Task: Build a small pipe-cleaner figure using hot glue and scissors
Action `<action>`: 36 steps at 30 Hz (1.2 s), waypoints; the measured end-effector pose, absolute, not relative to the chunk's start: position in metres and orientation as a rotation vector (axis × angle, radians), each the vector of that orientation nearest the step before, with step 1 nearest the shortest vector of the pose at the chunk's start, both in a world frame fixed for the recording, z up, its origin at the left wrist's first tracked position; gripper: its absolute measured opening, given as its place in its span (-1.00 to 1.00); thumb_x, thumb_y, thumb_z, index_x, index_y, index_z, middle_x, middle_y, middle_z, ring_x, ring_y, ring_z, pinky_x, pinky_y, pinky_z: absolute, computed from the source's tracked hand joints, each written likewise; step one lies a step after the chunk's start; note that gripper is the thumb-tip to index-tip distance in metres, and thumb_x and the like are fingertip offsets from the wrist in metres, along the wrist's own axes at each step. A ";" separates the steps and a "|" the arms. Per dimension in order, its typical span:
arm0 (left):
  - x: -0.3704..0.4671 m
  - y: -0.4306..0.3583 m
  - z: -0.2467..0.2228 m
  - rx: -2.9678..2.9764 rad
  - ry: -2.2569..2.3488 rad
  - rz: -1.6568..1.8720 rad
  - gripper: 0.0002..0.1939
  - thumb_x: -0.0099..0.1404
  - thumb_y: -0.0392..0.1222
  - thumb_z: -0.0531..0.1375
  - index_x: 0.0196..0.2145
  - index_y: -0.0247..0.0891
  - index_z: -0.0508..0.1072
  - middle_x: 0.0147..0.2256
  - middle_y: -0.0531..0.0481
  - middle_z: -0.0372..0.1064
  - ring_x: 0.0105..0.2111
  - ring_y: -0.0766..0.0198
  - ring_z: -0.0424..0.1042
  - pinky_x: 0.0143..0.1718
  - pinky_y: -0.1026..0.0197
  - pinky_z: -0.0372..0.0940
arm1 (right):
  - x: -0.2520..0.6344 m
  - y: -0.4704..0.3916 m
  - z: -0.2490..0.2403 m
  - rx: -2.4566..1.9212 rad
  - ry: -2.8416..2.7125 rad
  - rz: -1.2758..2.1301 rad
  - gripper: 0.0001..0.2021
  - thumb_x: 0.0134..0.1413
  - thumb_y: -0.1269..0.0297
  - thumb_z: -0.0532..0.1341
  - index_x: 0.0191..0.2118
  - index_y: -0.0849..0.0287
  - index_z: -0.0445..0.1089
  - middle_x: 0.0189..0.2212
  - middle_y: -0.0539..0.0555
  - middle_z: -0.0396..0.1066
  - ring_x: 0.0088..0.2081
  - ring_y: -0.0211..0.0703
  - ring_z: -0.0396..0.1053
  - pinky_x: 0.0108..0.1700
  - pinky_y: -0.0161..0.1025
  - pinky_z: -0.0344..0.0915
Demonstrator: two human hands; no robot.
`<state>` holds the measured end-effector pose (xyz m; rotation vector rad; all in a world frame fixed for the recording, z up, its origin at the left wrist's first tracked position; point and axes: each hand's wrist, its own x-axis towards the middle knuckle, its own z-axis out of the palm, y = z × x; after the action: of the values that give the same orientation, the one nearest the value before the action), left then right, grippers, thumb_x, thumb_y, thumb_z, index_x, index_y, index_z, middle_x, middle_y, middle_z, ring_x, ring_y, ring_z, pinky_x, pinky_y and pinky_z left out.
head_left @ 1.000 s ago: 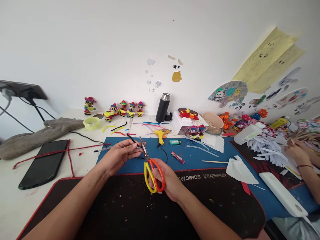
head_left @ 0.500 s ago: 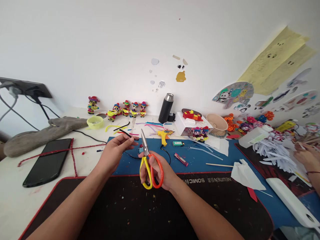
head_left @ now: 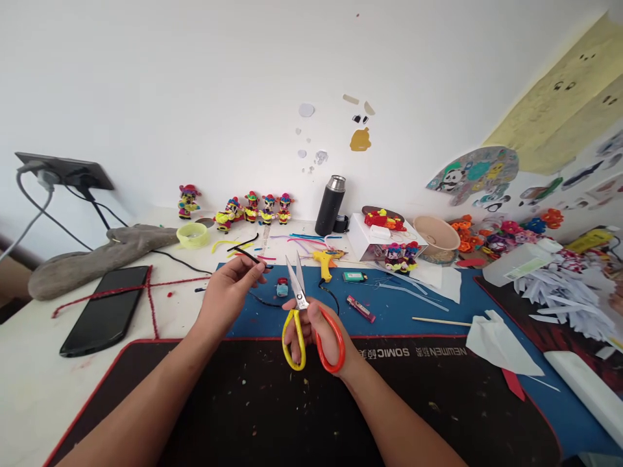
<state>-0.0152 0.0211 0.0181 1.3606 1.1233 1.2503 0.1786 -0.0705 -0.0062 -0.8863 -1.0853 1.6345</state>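
My left hand [head_left: 226,292] pinches a thin black pipe cleaner [head_left: 250,255] between thumb and fingertips, its short end poking out to the right. My right hand [head_left: 331,340] is closed around scissors [head_left: 300,299] with one yellow and one red handle. The scissor blades point up and stand apart, just right of the pipe cleaner and not touching it. Behind the blades, a small blue and red object [head_left: 281,287] lies on the blue mat.
A yellow glue gun [head_left: 325,264], a green lighter [head_left: 354,277] and a pink lighter [head_left: 361,309] lie beyond my hands. Figurines [head_left: 251,207] and a black thermos [head_left: 329,206] line the wall. A phone [head_left: 107,311] lies left; paper strips [head_left: 555,285] are heaped right.
The scissors have gone from closed to open blades, their handles spreading apart. My left hand keeps its pinch on the pipe cleaner. The whole view has shifted slightly.
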 end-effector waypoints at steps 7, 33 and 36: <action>-0.011 0.017 0.022 1.390 1.130 1.228 -0.63 0.22 0.19 0.39 -0.42 -0.15 0.47 -0.44 -0.01 0.54 -0.39 0.15 0.44 -0.29 0.16 0.32 | 0.175 -0.073 -0.002 -0.977 -1.050 1.604 -0.33 0.27 -0.38 0.20 0.04 0.22 0.42 -0.52 -0.03 0.45 -0.66 -0.24 0.36 -0.58 -0.30 0.30; -0.004 0.013 0.018 1.351 1.062 1.164 -0.65 0.22 0.13 0.41 -0.43 -0.19 0.50 -0.48 0.01 0.51 -0.44 0.22 0.39 -0.34 0.20 0.28 | 0.163 -0.077 -0.004 -0.971 -1.082 1.614 -0.53 0.27 -0.21 0.31 -0.15 0.18 0.39 -0.62 -0.15 0.32 -0.74 -0.34 0.22 -0.68 -0.38 0.18; -0.004 0.013 0.018 1.338 1.048 1.157 -0.65 0.22 0.12 0.42 -0.43 -0.20 0.51 -0.48 0.01 0.53 -0.44 0.23 0.40 -0.34 0.21 0.29 | 0.163 -0.077 -0.003 -0.977 -1.072 1.613 -0.53 0.27 -0.21 0.31 -0.15 0.17 0.38 -0.63 -0.15 0.31 -0.74 -0.33 0.22 -0.68 -0.38 0.18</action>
<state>-0.0040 0.0128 0.0178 1.3380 1.0483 1.1570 0.1632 -0.0774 -0.0032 -0.9767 -1.0716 1.6135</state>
